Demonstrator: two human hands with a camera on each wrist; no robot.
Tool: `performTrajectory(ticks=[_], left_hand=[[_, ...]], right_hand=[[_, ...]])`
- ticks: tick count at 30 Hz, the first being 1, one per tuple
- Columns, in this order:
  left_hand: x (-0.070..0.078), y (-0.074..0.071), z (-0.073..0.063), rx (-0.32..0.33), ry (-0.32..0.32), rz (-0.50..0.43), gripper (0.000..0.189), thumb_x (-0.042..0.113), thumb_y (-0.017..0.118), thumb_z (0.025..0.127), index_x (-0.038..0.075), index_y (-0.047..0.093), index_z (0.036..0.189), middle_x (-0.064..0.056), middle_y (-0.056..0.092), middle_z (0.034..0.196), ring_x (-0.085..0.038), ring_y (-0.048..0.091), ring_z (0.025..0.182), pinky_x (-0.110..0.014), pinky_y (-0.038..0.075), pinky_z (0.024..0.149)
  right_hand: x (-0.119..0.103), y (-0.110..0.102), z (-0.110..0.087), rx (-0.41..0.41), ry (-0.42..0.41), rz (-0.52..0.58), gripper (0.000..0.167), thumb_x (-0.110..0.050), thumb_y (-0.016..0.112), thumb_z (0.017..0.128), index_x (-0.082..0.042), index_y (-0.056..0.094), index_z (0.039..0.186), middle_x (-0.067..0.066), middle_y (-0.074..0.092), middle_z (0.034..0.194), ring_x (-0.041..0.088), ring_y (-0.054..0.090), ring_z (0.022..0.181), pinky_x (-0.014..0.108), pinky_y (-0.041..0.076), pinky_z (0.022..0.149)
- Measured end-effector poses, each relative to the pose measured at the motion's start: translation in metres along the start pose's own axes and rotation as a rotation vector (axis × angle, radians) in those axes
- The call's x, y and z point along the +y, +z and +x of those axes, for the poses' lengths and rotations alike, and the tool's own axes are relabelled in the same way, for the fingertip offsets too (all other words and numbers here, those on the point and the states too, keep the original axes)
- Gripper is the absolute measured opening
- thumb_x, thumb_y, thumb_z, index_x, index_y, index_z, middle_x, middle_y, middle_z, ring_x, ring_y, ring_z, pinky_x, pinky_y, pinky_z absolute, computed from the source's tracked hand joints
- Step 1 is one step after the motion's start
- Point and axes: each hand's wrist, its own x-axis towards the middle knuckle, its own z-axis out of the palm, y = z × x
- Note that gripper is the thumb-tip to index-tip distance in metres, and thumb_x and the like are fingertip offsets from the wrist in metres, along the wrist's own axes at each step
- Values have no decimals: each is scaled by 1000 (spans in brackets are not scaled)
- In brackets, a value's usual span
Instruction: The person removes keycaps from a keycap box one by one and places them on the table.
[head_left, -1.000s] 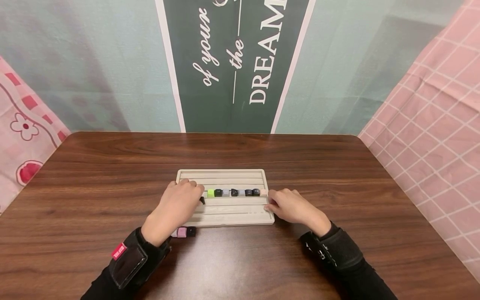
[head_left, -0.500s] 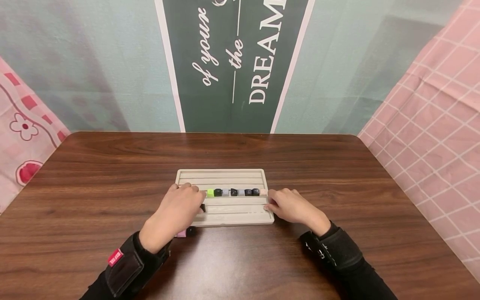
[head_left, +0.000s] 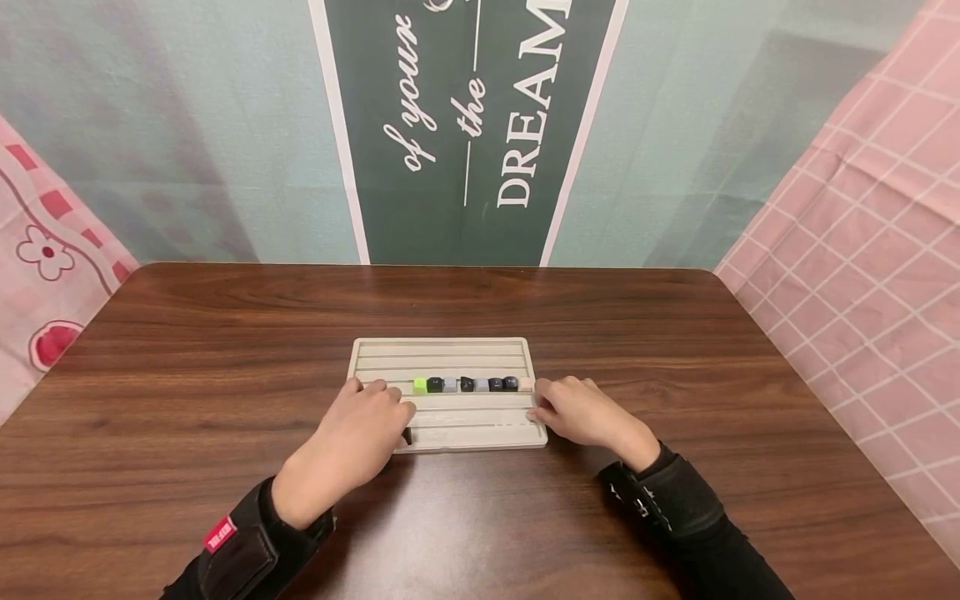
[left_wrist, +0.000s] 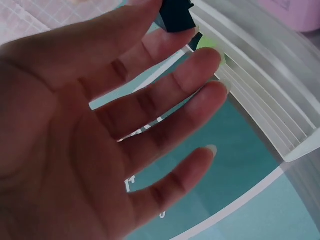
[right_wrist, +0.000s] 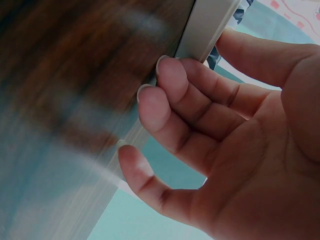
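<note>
A cream ridged tray (head_left: pixel 465 419) lies on the table with a row of keycaps across its middle. A lime green keycap (head_left: pixel 420 385) ends that row on the left, beside a black one (head_left: pixel 435 384); a pale peach keycap (head_left: pixel 526 384) ends it on the right. Over the tray's left front part, my left hand (head_left: pixel 352 437) pinches a black keycap (left_wrist: pixel 176 17) between thumb and index finger, the other fingers spread. My right hand (head_left: pixel 583 412) grips the tray's right edge (right_wrist: pixel 206 32), thumb on one side and fingers on the other.
A pink keycap (left_wrist: pixel 291 12) shows beyond the tray in the left wrist view; my left hand hides it in the head view. Brown wooden table (head_left: pixel 637 333) surrounds the tray. A printed cloth (head_left: pixel 450 225) hangs behind the table's back edge.
My left hand has come toward the table's front with the black keycap, from the middle groove to the tray's front part, covering the keycaps on the table. The right hand stays put.
</note>
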Motion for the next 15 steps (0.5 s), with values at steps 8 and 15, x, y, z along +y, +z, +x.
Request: performTrajectory(ticks=[8,15], left_hand=[[3,4,-6,-34,24,-31,20,19,77,67,9,61,73,-2,51,68,-22,50,70,-35,32,63],[4,9,-8,-29,37,-30,21,21,76,66,9,60,72,-1,48,68,-22,50,71,-34,32,61]], right_hand=[[0,0,0,19,-12,-8,25,-20,64,85,-14,46,69,-8,36,56,6,36,50,25,31,50],[-1,0,0,9,2,-1,26,-22,64,85,-14,46,69,-8,37,56,6,37,50,27,32,51]])
